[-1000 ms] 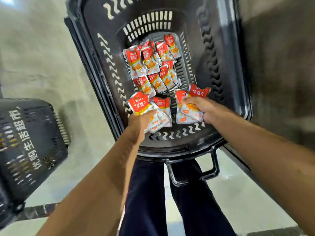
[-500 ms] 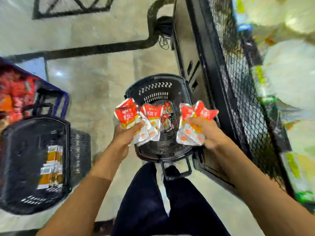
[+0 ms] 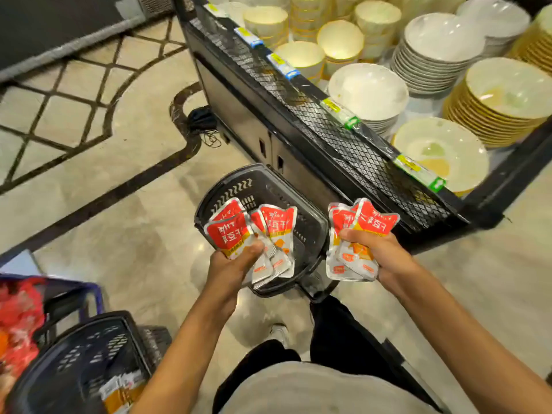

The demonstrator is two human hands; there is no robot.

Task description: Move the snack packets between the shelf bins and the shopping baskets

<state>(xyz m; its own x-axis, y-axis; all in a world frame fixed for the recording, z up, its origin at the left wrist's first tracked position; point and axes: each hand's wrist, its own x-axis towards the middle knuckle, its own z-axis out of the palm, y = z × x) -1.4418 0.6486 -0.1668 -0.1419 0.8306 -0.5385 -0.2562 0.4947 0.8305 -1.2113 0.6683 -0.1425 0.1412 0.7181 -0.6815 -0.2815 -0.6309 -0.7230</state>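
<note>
The left hand (image 3: 230, 265) grips a fanned bundle of red-and-silver snack packets (image 3: 239, 234). Its thumb is pressed across their fronts, and the packets spread up and to the right out of the fist. The right hand (image 3: 383, 255) clutches a second bundle (image 3: 363, 222) of the same packets. Its fingers are curled over their middles, so the red tops stick up past the knuckles and the silver ends hang below. The two hands are about level, apart from each other, and both are raised in front of the body.

Below and between the hands, a black shopping basket (image 3: 239, 186) stands on the floor. Its slotted far wall shows above the left bundle, which hangs over the basket's opening. The right bundle sits just past the basket's right edge. The packets and shadow hide what lies inside the basket.

Just beside the basket on its right is a black shelf unit with a mesh front (image 3: 343, 138). It carries stacks of pale bowls and plates (image 3: 367, 91), and price tags (image 3: 340, 110) run along its rail.

At lower left, well apart from the hands, a second black basket (image 3: 74, 348) holds a few orange-and-white packets (image 3: 119, 389). Behind it, a blue-framed container (image 3: 98, 297) holds a blurred red heap (image 3: 18, 312). The floor (image 3: 119, 162) is beige tile with dark inlaid lines.
</note>
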